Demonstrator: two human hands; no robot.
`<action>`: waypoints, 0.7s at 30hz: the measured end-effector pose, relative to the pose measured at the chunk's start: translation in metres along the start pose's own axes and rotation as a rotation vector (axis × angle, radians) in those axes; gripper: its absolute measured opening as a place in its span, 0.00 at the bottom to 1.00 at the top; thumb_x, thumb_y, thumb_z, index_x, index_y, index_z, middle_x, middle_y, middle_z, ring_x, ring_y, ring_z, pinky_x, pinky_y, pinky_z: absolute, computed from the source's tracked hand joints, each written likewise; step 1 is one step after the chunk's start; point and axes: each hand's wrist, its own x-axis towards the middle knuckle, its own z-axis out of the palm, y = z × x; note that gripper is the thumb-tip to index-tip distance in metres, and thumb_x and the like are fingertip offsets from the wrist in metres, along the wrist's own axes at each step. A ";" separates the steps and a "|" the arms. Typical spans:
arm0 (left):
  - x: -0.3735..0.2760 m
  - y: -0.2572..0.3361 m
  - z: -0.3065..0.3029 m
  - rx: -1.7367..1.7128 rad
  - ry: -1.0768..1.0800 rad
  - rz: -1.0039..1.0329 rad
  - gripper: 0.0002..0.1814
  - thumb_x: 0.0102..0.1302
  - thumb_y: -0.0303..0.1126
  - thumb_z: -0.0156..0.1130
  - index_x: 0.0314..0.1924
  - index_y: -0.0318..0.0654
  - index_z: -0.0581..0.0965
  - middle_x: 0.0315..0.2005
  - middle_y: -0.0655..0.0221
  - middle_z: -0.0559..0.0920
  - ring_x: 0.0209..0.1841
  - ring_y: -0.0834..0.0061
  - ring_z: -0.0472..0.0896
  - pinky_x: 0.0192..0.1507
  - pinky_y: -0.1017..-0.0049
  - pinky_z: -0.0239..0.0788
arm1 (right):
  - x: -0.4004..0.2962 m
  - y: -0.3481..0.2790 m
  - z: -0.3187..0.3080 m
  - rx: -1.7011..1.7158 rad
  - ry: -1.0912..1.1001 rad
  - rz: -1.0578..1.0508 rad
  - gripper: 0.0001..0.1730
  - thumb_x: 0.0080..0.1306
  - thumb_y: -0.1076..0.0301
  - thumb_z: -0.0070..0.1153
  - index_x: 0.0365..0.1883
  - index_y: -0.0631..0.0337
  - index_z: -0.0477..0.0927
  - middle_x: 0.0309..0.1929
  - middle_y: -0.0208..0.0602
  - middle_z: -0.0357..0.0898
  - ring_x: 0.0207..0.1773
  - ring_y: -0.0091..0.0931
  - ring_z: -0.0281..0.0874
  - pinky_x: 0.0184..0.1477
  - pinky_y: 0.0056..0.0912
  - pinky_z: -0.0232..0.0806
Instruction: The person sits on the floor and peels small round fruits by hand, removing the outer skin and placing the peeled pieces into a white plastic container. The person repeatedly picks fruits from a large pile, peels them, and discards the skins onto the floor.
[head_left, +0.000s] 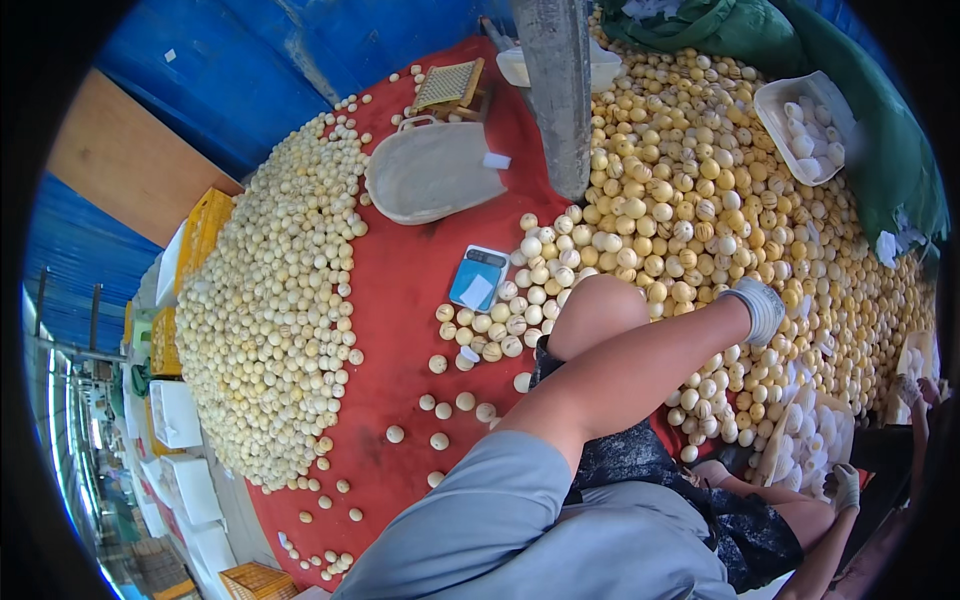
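Note:
My left hand (757, 311), in a pale knitted glove, reaches over a large heap of striped yellow pepino melons (660, 187); its fingers are mostly hidden. At the lower right my right hand (846, 487), gloved too, is at the edge of a container holding white foam-netted fruits (802, 439). What its fingers hold, if anything, is unclear. A blue digital scale (469, 289) with a white slip on it lies on the red cloth (405, 300), left of my raised bare knee. Loose melons lie between the scale and my legs.
A grey metal post (555, 112) stands ahead, beside a shallow grey tub (431, 176) and a woven-seat stool (450, 84). More melons (277, 315) are heaped left. A white tray (772, 112) of netted fruits lies at right, below green fabric. Another person's hands (919, 390) show at the right edge.

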 end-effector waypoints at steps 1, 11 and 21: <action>-0.002 -0.004 -0.002 0.013 0.020 -0.003 0.19 0.63 0.36 0.56 0.51 0.38 0.81 0.50 0.60 0.83 0.53 0.64 0.82 0.53 0.62 0.73 | 0.002 0.000 0.000 0.016 -0.012 0.006 0.11 0.64 0.61 0.56 0.42 0.52 0.75 0.24 0.31 0.76 0.20 0.28 0.74 0.19 0.32 0.68; -0.210 -0.152 -0.046 -0.745 1.147 -0.263 0.20 0.66 0.37 0.62 0.54 0.31 0.78 0.42 0.61 0.85 0.44 0.74 0.83 0.47 0.74 0.76 | 0.002 -0.003 -0.004 0.072 -0.017 0.039 0.12 0.65 0.61 0.57 0.45 0.52 0.77 0.25 0.31 0.77 0.20 0.27 0.73 0.21 0.33 0.66; -0.377 -0.238 0.320 0.008 -0.204 -1.138 0.20 0.65 0.46 0.58 0.52 0.46 0.77 0.54 0.60 0.76 0.53 0.58 0.78 0.51 0.59 0.73 | 0.013 -0.018 0.000 0.017 0.066 0.129 0.14 0.65 0.59 0.59 0.48 0.50 0.76 0.26 0.29 0.77 0.20 0.25 0.72 0.20 0.30 0.64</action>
